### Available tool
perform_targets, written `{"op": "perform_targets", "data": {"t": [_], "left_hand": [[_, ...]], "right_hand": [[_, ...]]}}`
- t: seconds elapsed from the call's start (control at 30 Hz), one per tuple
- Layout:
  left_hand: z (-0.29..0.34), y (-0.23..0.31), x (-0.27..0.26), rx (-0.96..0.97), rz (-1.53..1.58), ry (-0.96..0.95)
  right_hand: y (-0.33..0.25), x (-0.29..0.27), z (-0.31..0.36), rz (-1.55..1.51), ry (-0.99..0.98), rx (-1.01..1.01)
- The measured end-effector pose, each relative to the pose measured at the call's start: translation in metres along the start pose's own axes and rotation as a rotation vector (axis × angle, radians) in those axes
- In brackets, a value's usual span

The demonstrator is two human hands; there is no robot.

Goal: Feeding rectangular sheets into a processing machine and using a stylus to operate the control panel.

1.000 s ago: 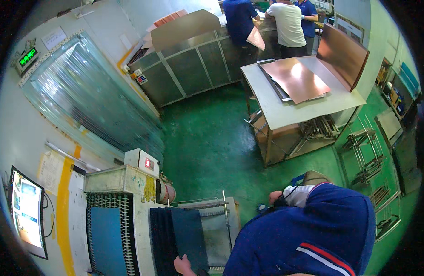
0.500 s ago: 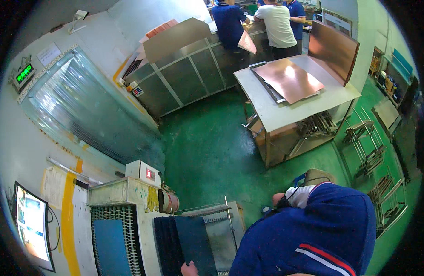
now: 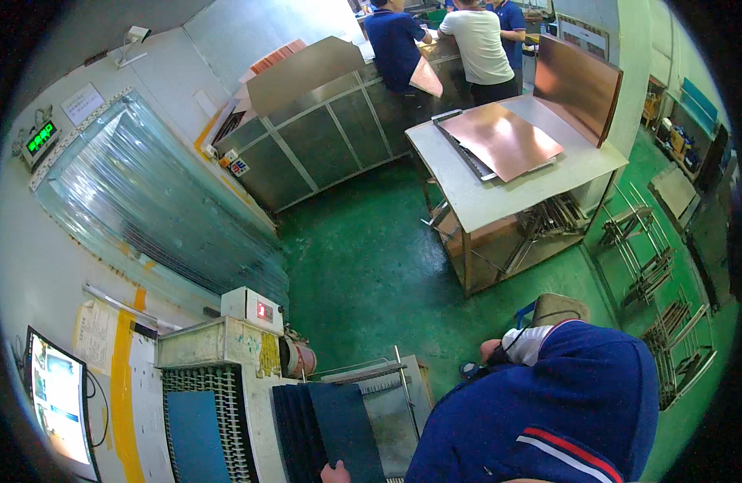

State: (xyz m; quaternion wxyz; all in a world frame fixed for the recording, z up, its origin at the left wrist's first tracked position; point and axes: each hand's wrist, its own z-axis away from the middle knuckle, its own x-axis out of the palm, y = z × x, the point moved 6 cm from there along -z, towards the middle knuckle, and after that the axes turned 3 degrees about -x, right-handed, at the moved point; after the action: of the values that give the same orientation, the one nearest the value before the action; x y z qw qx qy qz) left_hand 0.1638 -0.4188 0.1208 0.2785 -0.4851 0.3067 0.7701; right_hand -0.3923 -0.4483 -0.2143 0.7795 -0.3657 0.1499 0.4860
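Observation:
At the lower edge my left hand has its fingers closed on the near edge of a dark blue panel. This panel leans beside a row of similar dark panels standing close together to its left. A metal rack with wire teeth and an upright rod lies just to their right. Farther left, a flat blue panel rests on the rollers of a machine. My right hand is not visible. A blue shirt with red and white stripes fills the lower right.
A white control box tops the machine, beside a bucket. A monitor hangs left. Behind, a table bears copper sheets. A stool and metal racks stand right. Several people work at the back.
The whole view has shifted slightly. My left hand stays at the dark blue panel's edge, and panel and rack keep about the same places.

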Motion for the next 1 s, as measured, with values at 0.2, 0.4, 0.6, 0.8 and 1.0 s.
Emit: {"op": "perform_targets", "data": {"t": [0.2, 0.4, 0.6, 0.8, 1.0], "left_hand": [[-0.005, -0.009, 0.004, 0.037, 0.022, -0.007], [0.004, 0.000, -0.003, 0.014, -0.014, -0.004], [0.008, 0.005, -0.007, 0.015, -0.032, -0.022], [0.010, 0.005, -0.010, 0.008, -0.020, -0.030], [0.011, 0.006, -0.009, -0.020, -0.018, -0.039]], "right_hand": [[-0.002, 0.000, 0.004, -0.009, -0.032, -0.125], [-0.012, -0.010, 0.019, -0.017, -0.036, -0.083], [0.009, 0.010, -0.002, -0.036, -0.096, -0.108], [0.033, 0.029, -0.037, -0.043, -0.140, -0.278], [0.003, 0.004, -0.002, 0.015, -0.059, -0.063]]}}
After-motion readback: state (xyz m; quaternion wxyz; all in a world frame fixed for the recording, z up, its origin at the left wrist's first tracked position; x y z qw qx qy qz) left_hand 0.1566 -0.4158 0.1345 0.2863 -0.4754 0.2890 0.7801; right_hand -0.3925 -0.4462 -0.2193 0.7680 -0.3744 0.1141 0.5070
